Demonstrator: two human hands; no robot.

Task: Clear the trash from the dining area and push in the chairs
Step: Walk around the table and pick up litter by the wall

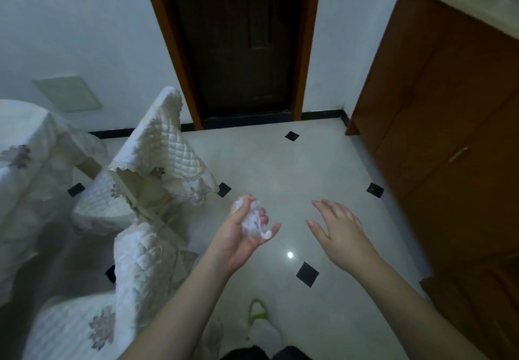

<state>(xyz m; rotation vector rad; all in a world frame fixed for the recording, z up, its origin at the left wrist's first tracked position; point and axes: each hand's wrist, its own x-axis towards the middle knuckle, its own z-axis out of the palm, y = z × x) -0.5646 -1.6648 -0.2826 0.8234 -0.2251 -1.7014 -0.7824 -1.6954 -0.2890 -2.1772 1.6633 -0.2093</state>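
Crumpled tissue point(254, 220) is sitting mid-frame in the left hand point(241, 233), fingers curling round it; light, soft, squashable, best gripped whole. Right hand point(337, 230) is hovering empty, fingers spread

Pale glossy tiled floor point(280, 168) with small black diamond insets. Two chairs in quilted white covers, the farther point(146, 168) and the nearer point(134, 281), stand on it beside a cloth-draped table point(25, 163). A wooden cabinet point(449, 123) stands at the right.
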